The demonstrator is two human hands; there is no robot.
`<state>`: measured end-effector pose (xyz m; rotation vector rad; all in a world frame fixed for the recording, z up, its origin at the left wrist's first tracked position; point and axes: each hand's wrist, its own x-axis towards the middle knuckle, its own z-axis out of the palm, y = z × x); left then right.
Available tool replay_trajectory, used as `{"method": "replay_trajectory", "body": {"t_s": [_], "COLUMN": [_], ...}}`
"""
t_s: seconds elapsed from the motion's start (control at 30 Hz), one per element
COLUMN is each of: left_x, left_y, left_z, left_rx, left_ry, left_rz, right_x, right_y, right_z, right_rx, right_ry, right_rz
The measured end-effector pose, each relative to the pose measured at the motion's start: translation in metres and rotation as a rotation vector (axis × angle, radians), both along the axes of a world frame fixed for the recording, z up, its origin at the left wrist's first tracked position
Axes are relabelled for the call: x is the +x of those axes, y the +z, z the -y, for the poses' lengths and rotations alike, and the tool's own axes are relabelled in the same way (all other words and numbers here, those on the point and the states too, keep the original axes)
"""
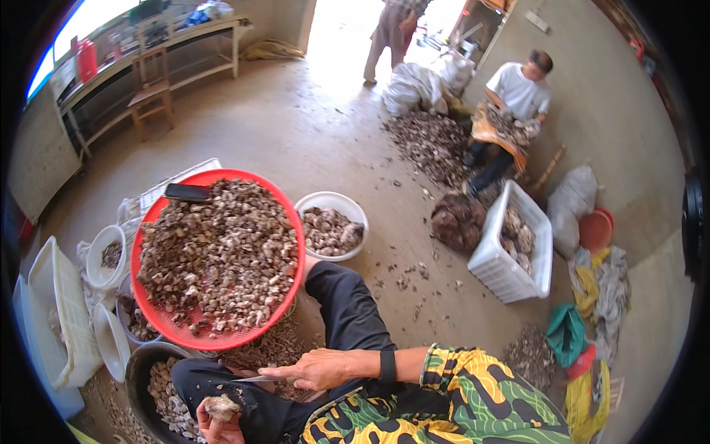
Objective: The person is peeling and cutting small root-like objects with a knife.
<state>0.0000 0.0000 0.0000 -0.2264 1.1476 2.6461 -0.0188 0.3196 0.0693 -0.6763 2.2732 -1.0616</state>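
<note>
Near the lower edge, my left hand (215, 432) is closed around a rough, pale-brown lump (222, 405) that looks like a piece of root or fungus. My right hand (316, 370) grips a knife; its blade (256, 379) points left above my dark-trousered lap, apart from the lump. Most of the knife's handle is hidden by my fingers. Beside my left hand stands a dark tub (137, 399) with pale pieces in it. Beyond my lap is a round red sieve tray (291, 194), heaped with small brown-grey pieces (222, 251).
A black phone (188, 192) lies on the tray's rim. A white basin (331, 194) of lumps sits right of it, with white crates (74, 325) at left. A seated co-worker (518, 96) handles pieces beside a pile (433, 144) and a white crate (510, 290). Another person (392, 37) stands by the doorway.
</note>
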Motion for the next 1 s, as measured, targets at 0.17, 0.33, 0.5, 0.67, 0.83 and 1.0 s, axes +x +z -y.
{"method": "replay_trajectory", "body": {"t_s": [0.17,0.33,0.5,0.67,0.83,1.0], "left_x": [0.005,0.002,-0.004,-0.003,-0.002,-0.002], "left_y": [-0.022,0.026,0.037,0.017,0.028,0.015], "left_z": [0.006,-0.036,-0.023,-0.004,-0.014,-0.005], "left_rx": [0.304,0.034,0.022,0.067,0.003,0.09], "left_ry": [-0.011,-0.013,-0.041,-0.023,0.05,0.005], "left_rz": [0.153,0.073,0.025,0.091,0.11,0.059], "right_x": [0.01,0.025,0.034,0.029,0.025,0.025], "right_y": [0.013,-0.012,-0.052,-0.061,-0.069,-0.038], "right_z": [-0.045,-0.093,-0.106,-0.105,-0.101,-0.102], "right_rx": [0.209,0.162,0.201,0.002,-0.075,-0.238], "right_ry": [0.037,-0.257,-0.396,-0.486,-0.442,-0.484], "right_rz": [0.083,0.077,-0.028,0.009,-0.131,-0.043]}}
